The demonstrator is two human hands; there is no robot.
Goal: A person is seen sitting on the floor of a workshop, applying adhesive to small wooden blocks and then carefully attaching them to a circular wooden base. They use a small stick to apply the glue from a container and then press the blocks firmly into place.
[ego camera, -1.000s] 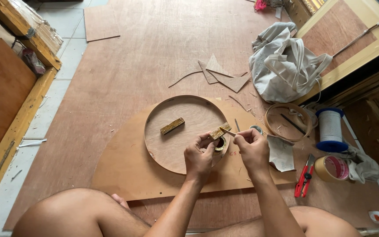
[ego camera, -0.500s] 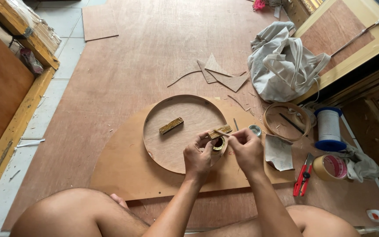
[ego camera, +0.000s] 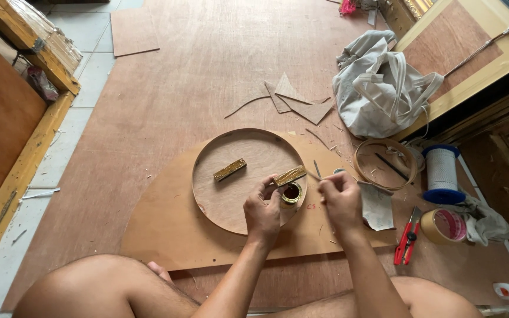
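My left hand pinches a gold strip over a small open tin on the round tray. My right hand has its fingers closed on a thin stick touching the strip. A second strip lies on the tray.

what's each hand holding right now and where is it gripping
Left hand pinches a small gold-coloured block by its near end, over a small open tin. Right hand holds a thin stick by its rear end.
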